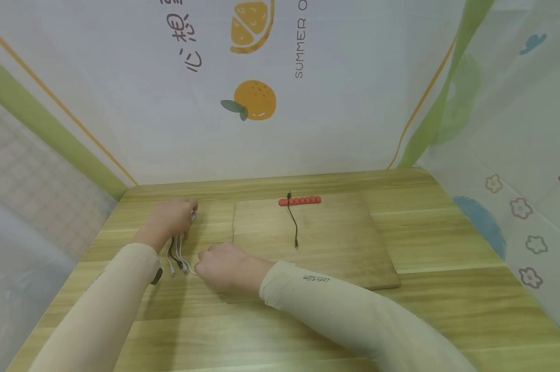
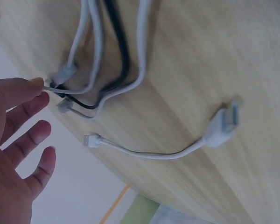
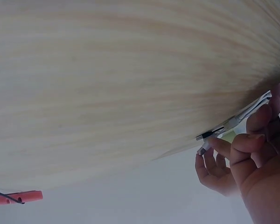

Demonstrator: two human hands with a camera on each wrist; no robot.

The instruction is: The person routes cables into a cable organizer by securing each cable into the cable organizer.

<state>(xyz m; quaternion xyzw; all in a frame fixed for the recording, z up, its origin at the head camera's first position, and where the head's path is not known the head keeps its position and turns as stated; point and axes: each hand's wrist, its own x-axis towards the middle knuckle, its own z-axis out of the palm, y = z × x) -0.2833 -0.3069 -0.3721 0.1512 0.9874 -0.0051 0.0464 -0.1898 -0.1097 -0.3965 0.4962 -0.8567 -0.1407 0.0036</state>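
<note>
My left hand [image 1: 171, 216] is at the left of the table, its thumb and forefinger pinching a thin white cable [image 2: 67, 91] close to its connector; the other fingers spread loosely. White cables and a black cable [image 2: 121, 60] bunch together beside it. A separate short white USB cable [image 2: 161, 155] lies on the wood nearby. Nearer the front, my right hand [image 1: 228, 266] has curled fingers at a white cable [image 1: 186, 263] that runs from the bunch and appears pinched there; its fingertips partly hide the hold. Connectors [image 3: 205, 142] show beyond the right fingers, by the left hand.
On a thin wooden board [image 1: 317, 243] sits a red cable holder [image 1: 307, 200] with several slots. A black cable [image 1: 296, 227] crosses its left part and trails over the board. A printed white curtain [image 1: 331, 119] hangs behind the table.
</note>
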